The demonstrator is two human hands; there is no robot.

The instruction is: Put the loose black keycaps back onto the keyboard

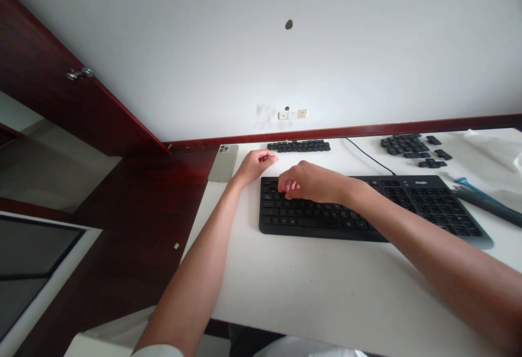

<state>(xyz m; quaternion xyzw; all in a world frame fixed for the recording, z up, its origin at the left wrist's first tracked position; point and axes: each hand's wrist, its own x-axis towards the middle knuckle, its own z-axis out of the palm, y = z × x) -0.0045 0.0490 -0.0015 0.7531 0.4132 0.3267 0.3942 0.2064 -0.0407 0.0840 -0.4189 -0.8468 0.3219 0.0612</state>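
A black keyboard (322, 221) lies on the white table. My right hand (305, 180) is over its upper left keys, with the fingers curled down and the fingertips close to or touching them. Whatever those fingers may hold is hidden. Just beyond the keyboard's upper left corner, my left hand (255, 164) rests near the table top, thumb and fingers drawn together. Anything between them is too small to make out. Close behind my left hand is a block of loose black keycaps (299, 146) set out in rows.
A phone (223, 164) lies at the table's left edge. More loose keycaps (403, 144) are at the back right, near the keyboard cable (367, 156). A dark tool with a blue part (489, 200) and a whitish plastic sheet (495, 148) lie at the right.
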